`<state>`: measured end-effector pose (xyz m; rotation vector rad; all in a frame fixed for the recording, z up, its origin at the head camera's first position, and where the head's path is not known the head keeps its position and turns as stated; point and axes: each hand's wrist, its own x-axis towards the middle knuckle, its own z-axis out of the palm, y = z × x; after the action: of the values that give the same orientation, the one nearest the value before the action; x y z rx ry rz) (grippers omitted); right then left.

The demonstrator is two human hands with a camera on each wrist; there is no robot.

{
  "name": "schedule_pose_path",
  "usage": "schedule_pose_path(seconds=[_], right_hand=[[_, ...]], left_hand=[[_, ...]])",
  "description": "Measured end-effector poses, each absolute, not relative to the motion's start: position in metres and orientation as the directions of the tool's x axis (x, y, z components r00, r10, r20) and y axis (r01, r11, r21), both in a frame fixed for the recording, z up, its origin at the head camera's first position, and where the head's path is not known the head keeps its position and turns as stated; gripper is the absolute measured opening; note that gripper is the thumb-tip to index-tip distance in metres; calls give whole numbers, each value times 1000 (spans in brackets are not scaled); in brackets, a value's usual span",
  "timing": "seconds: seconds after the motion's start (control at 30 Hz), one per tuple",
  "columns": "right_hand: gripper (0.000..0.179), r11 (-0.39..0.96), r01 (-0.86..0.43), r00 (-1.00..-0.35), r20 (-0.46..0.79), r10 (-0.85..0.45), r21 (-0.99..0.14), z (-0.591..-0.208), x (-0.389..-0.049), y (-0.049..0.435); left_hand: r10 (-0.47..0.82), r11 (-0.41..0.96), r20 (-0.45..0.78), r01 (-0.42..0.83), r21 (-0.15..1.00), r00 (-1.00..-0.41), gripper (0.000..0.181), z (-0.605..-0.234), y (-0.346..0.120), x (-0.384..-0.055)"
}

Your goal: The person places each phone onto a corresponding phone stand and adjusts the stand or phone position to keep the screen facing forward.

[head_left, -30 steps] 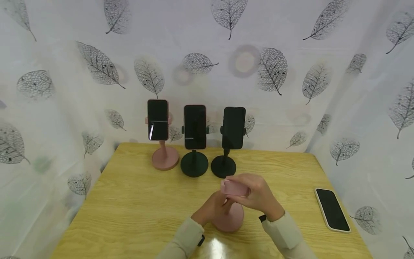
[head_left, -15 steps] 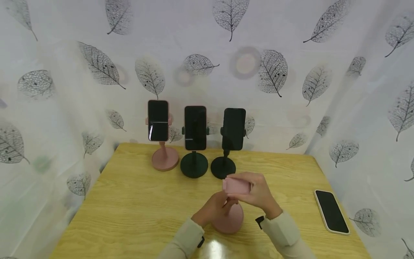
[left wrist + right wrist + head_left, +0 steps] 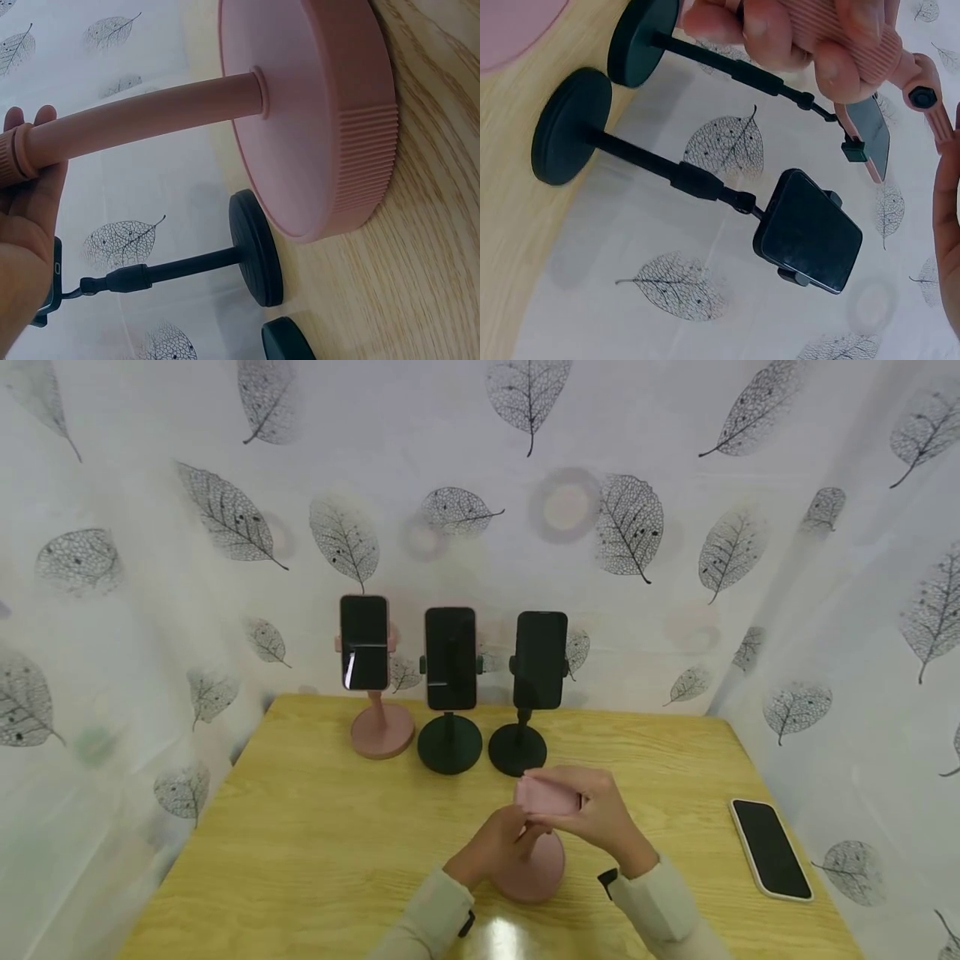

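Observation:
A pink phone stand (image 3: 529, 872) stands on the table in front of me, its round base flat on the wood. My left hand (image 3: 491, 843) grips the ribbed collar high on its pole; the curled fingers (image 3: 769, 30) show in the right wrist view. With thumb and fingers my right hand (image 3: 600, 806) holds the stand's pink clamp head (image 3: 551, 797) by its edges. Below the clamp, a hinge with a dark bolt (image 3: 922, 97) shows in the right wrist view. No phone is in this clamp.
Behind stand a pink stand (image 3: 382, 731), a dark green stand (image 3: 450, 746) and a black stand (image 3: 517, 750), each bearing an upright phone. A white-edged phone (image 3: 771, 849) lies at the table's right. Leaf-print curtains (image 3: 465, 560) enclose the back and sides.
The pink clamp head tilts slightly back and forth in my right hand. My left hand keeps its grip on the pole. The stand's base stays in place.

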<state>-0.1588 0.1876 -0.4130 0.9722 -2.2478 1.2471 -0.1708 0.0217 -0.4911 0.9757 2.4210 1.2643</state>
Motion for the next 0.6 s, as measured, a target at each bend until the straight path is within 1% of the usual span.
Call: schedule_pose_path(seconds=[0.1,0.17,0.27,0.33,0.37,0.4,0.43,0.47,0.5,0.53,0.57,0.6], right_hand=[[53,368,-729,-684,610,-400,-577,-411,-159,189],[58,356,-705,-707,570,-419,-613,-411,-157,192],[60,310,-676,-729,546,-414,-668,-413,-156,205],[55,278,-660,-743,554,-374,-698,-418,-157,225],[50,288,-641,-763,553,-334,-711,-420,-158,237],[45,329,-611,-791,547,-274,-720,-424,-160,252],[41,397,-556,-830,518,-208,-731,-429,-162,269],[39,479,-468,-876,463,-137,-743,-434,-164,287],[39,561,-341,-927,369,-67,-754,-439,-165,306],[40,644,-201,-966,260,-3,-738,-446,-166,326],[46,712,-59,-989,138,54,-699,-454,-168,347],[51,773,57,-994,33,101,-632,-462,-169,368]], left_hand=[[652,404,79,434,806,-754,24,-490,21,-171],[648,408,70,423,809,-759,20,-491,21,-170],[641,408,46,390,825,-766,19,-492,21,-167],[642,410,25,370,834,-767,22,-492,22,-166],[643,411,21,368,834,-766,24,-492,23,-166],[644,411,19,367,834,-765,26,-492,24,-167],[645,413,20,370,832,-764,27,-492,24,-167],[647,413,28,381,827,-762,28,-492,24,-167],[648,414,38,394,821,-761,29,-492,24,-168],[647,417,45,402,815,-761,29,-492,24,-169],[646,416,54,411,811,-761,30,-491,24,-169],[646,416,59,416,809,-761,30,-491,23,-170]])
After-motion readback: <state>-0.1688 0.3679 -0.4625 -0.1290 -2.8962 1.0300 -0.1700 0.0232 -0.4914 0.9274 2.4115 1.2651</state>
